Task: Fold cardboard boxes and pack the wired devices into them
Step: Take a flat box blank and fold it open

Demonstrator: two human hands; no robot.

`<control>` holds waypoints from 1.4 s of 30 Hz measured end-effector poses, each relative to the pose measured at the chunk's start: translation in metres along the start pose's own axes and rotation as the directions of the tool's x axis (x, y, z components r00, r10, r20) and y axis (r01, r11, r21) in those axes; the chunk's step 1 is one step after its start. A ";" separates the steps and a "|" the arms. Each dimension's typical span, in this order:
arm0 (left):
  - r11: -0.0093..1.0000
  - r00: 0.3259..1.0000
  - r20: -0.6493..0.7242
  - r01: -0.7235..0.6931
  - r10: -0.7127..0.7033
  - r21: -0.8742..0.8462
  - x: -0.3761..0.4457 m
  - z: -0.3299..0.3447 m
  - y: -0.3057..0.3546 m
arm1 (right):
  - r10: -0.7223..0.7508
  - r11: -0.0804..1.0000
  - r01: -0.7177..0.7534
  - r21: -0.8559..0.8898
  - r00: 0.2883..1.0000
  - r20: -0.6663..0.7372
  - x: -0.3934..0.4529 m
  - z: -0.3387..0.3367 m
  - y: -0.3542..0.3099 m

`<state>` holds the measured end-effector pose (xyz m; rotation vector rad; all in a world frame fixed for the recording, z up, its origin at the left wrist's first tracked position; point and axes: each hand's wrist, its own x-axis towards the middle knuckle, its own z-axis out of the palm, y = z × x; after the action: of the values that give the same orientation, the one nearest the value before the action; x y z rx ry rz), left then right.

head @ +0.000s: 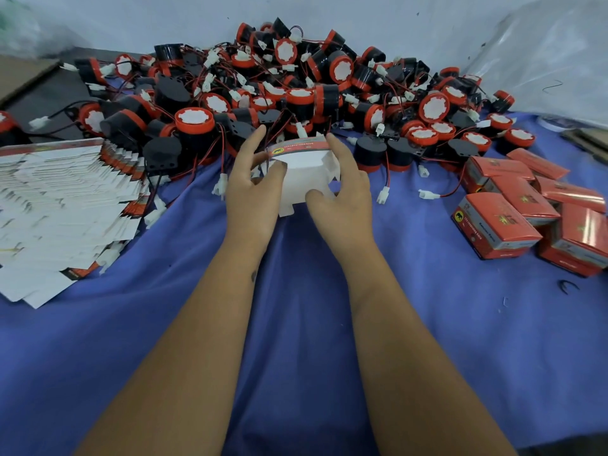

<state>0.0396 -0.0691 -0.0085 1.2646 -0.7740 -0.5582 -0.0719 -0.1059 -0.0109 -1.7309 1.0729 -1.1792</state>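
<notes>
Because a carton cannot take a device until its bottom is locked, both hands meet on one half-formed box held just above the blue cloth in front of the pile of devices. Curled round the box's left side, the left hand has its thumb pressing in on the white flaps while the forefinger reaches up past the red printed edge; this looks like the bracing hand. Over on the other side, the right hand clasps the box with fingers along the far wall and the thumb pushing a white flap inward, probably to tuck it. Printed side faces away and the white inside faces the wearer, which keeps the flaps in sight. Flat blanks lie fanned at the left within easy reach, and finished boxes are heaped at the right, so work seems to flow across the cloth. Loose wires with white plugs trail near the hands and could snag a flap.
</notes>
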 end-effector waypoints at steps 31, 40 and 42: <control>0.975 0.952 0.232 -0.168 0.199 -0.148 -0.008 0.002 0.010 | -0.005 0.842 -0.019 0.540 0.999 0.042 0.002 -0.012 -0.012; 0.983 0.962 0.263 -0.022 0.070 -0.182 -0.008 0.008 0.005 | 0.086 0.895 -0.099 0.435 0.995 0.048 0.005 -0.004 -0.002; 0.969 0.942 0.335 0.050 0.035 -0.242 -0.006 0.009 0.004 | 0.099 0.884 -0.108 0.454 0.994 0.043 0.006 -0.003 -0.001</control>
<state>0.0291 -0.0692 -0.0052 0.9513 -0.9511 -0.8655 -0.0728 -0.1114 -0.0072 -1.2982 0.7841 -1.2272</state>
